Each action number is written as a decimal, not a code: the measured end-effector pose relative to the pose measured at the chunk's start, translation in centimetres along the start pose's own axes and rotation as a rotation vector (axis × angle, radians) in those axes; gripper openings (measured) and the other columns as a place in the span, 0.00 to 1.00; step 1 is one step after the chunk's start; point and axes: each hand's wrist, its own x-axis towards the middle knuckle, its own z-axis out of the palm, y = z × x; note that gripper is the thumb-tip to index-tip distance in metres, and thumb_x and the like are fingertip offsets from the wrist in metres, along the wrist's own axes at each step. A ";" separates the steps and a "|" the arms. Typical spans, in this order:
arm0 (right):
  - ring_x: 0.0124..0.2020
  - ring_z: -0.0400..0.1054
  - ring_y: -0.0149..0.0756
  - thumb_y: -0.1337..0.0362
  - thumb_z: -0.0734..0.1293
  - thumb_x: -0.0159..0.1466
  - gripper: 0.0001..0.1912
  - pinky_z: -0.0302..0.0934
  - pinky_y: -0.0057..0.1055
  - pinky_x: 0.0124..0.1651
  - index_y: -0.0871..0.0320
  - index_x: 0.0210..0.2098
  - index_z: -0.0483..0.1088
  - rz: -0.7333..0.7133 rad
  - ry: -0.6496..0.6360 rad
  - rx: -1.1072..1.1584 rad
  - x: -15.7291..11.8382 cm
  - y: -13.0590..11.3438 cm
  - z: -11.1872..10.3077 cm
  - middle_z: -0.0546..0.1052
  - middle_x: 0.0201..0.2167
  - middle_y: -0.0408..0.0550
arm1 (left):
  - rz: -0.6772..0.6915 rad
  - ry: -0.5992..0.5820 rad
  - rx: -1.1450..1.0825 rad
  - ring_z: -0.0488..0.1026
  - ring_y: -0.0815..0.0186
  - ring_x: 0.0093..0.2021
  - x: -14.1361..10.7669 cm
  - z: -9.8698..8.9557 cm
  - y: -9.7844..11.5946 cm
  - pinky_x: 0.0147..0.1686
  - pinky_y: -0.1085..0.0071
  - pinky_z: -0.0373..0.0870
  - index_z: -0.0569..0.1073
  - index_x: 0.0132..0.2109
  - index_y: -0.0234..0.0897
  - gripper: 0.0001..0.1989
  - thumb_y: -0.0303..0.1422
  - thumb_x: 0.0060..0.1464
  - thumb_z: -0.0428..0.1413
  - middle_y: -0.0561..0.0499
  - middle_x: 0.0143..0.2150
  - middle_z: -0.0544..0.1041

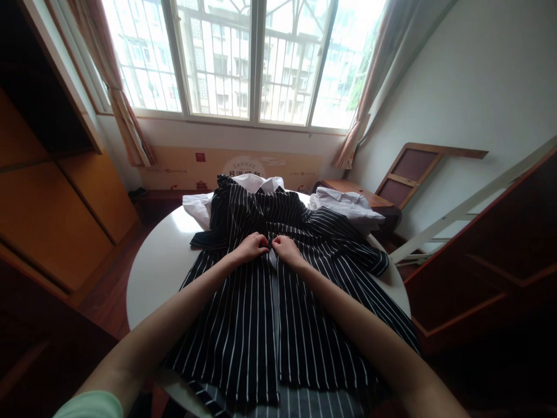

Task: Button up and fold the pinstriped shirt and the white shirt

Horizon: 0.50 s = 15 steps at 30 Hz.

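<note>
A black dress with white stripes (243,319) lies spread over a round white table (150,273), its skirt toward me and its sleeves out to the sides. The skirt's front is parted along the middle, and the greyish inner side shows in the gap. At the waist, my left hand (252,247) pinches the left edge of this opening. Close beside it, my right hand (287,251) pinches the right edge. The two hands are only a small gap apart. Whatever small part lies between the fingertips is hidden.
Folded white clothing (346,204) lies at the table's back right, and more white cloth (198,208) shows behind the dress. A wooden side table (363,194) stands beyond. Orange cabinets (56,220) are at left, a ladder-like white frame (456,217) at right, and a window (221,64) ahead.
</note>
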 end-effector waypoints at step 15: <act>0.37 0.69 0.36 0.64 0.58 0.61 0.11 0.56 0.27 0.37 0.56 0.34 0.72 -0.222 0.047 -0.062 -1.2 0.3 0.5 0.76 0.34 0.47 | -0.051 0.014 0.073 0.67 0.65 0.35 -0.4 0.6 -0.3 0.37 0.69 0.65 0.71 0.32 0.33 0.05 0.31 0.47 0.55 0.49 0.32 0.69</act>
